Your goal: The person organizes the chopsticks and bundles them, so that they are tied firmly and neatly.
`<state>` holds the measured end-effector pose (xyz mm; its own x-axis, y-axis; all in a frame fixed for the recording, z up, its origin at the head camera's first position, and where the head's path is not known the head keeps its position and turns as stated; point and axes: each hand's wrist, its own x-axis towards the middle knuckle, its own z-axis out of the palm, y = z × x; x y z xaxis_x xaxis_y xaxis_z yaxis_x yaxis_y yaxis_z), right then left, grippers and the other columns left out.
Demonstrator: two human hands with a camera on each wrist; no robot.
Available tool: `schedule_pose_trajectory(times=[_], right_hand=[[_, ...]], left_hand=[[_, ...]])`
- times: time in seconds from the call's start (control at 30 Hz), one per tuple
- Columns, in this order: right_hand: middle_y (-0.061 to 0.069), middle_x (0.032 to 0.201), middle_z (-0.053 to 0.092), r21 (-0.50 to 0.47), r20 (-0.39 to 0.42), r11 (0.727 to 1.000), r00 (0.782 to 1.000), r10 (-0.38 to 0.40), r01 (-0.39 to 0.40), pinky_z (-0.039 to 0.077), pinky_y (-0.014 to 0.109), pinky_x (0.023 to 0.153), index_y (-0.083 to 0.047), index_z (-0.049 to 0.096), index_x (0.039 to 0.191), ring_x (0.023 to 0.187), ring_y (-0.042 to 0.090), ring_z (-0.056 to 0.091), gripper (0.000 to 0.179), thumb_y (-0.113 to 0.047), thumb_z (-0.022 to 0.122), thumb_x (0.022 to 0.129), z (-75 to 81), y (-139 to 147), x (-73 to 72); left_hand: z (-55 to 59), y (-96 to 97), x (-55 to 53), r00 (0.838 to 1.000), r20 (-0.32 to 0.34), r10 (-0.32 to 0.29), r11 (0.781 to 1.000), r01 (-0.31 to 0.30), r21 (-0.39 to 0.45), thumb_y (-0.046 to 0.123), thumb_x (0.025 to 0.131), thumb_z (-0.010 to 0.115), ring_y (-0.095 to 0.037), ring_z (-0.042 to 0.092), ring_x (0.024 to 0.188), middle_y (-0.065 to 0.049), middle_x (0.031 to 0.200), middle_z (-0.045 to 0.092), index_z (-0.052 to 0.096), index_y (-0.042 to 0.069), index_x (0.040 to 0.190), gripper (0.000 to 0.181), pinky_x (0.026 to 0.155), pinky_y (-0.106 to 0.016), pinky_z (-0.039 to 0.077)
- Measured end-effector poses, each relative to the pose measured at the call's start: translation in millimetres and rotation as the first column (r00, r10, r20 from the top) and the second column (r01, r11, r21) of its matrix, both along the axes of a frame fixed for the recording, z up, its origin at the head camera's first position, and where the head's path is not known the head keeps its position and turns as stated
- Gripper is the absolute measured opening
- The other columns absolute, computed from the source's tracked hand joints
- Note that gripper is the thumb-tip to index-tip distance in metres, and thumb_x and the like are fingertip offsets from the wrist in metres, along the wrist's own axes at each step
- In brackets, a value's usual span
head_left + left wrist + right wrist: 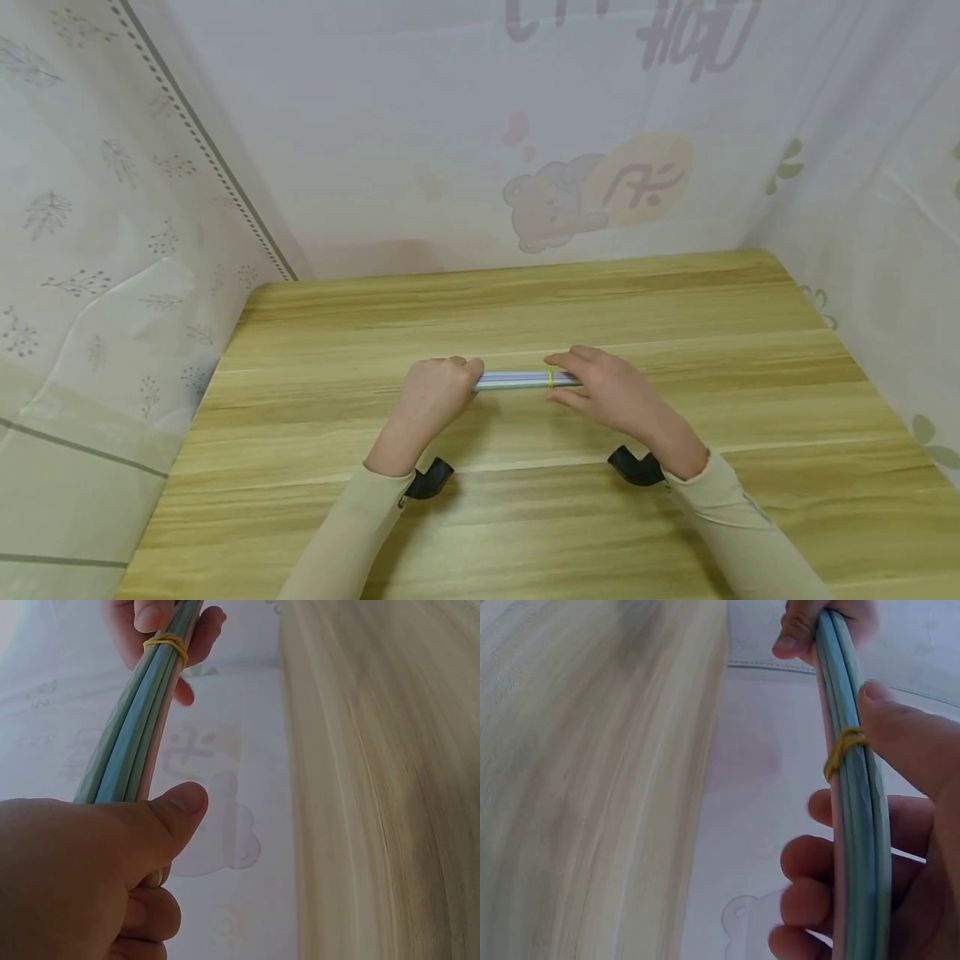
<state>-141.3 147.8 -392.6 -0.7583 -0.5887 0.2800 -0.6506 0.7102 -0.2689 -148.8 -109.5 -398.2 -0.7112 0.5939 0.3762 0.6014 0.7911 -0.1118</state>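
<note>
A bundle of slim pencil-like sticks [513, 381] in pastel blue, green and pink lies across between the two hands, over the table. My left hand [438, 396] grips one end in a fist, its thumb along the sticks in the left wrist view. Near the other end, a yellow rubber band [846, 746] is wound round the bundle. My right hand [611, 392] holds the banded part: in the right wrist view the thumb [900, 727] lies against the side by the band, and the other fingers curl behind the sticks. The left fist hides its end of the bundle.
The wood-grain table [525, 308] spreads under both arms. A pale printed curtain [420, 167] hangs behind it, with more patterned cloth at both sides. Black curved pieces [431, 479] stick out from both sleeve cuffs above the table.
</note>
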Motion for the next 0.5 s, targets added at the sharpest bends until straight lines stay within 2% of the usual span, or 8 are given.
schedule_pose_trajectory(times=[0.13,0.3,0.4,0.5], right_hand=[[-0.002,0.091,0.061,-0.029,0.077,0.999,0.996,0.035,-0.033,0.049,0.025,0.065,-0.008,0.067,0.105,0.071,0.006,0.052,0.026,-0.026,0.07,0.087,2.2,2.6,-0.9],[-0.005,0.091,0.058,-0.038,0.152,0.998,0.987,0.051,-0.045,0.047,0.023,0.066,-0.009,0.065,0.102,0.072,0.003,0.049,0.016,-0.02,0.066,0.09,3.9,4.4,-2.5],[-0.006,0.09,0.057,-0.028,0.151,0.999,0.987,0.048,-0.044,0.046,0.023,0.065,-0.009,0.065,0.101,0.072,0.003,0.048,0.016,-0.021,0.065,0.091,3.8,3.9,-2.6],[-0.005,0.088,0.058,-0.022,0.111,0.998,0.992,0.062,-0.06,0.047,0.022,0.064,-0.008,0.066,0.099,0.071,0.003,0.048,0.015,-0.02,0.066,0.09,4.2,2.5,-2.5]], left_hand=[[-0.8,-1.0,0.0,1.0,-0.002,-0.001,1.0,0.001,-0.004,0.017,0.077,0.079,-0.006,0.029,0.045,0.002,0.055,0.053,0.054,0.012,0.068,0.026,0.037,-0.021,0.03],[-1.4,-1.9,0.8,1.0,-0.009,-0.007,1.0,0.007,-0.005,0.016,0.076,0.079,-0.006,0.029,0.045,0.002,0.054,0.053,0.055,0.012,0.068,0.026,0.037,-0.02,0.03],[-1.9,-2.2,1.0,1.0,-0.011,-0.009,1.0,0.009,-0.007,0.017,0.076,0.08,-0.006,0.03,0.045,0.002,0.055,0.054,0.055,0.012,0.069,0.026,0.037,-0.02,0.031],[-2.2,-2.0,0.7,1.0,-0.014,-0.009,1.0,0.009,-0.007,0.017,0.076,0.079,-0.006,0.03,0.045,0.002,0.055,0.054,0.055,0.012,0.069,0.025,0.037,-0.021,0.032]])
